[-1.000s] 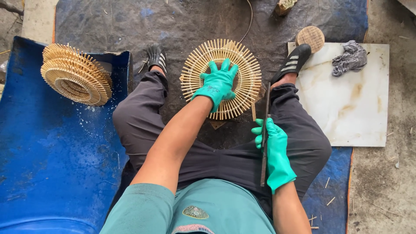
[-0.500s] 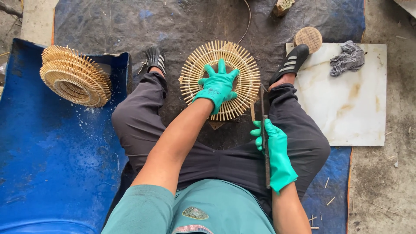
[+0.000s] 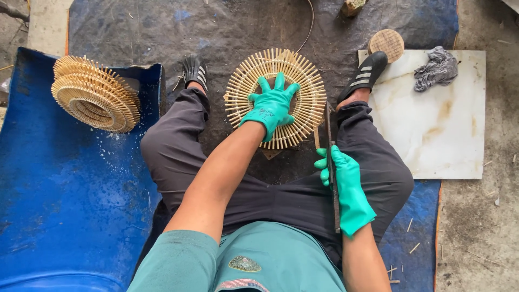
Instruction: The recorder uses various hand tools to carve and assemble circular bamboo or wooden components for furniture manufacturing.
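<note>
Your left hand (image 3: 272,107) in its green glove lies flat with fingers spread on the round stick mat (image 3: 275,98), which sits on the dark sheet between your feet at 12 o'clock; your right hand (image 3: 346,186) is clenched around a long dark blade (image 3: 332,167) at 3 o'clock; the ring of sticks looks full all round; a pile of finished mats (image 3: 94,94) waits at 10 o'clock, so I think only trimming is left.

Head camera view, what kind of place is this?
Probably an informal floor-level craft workspace: a round bamboo-stick disc under the left hand, finished discs stacked on a blue tarp, bare concrete.
</note>
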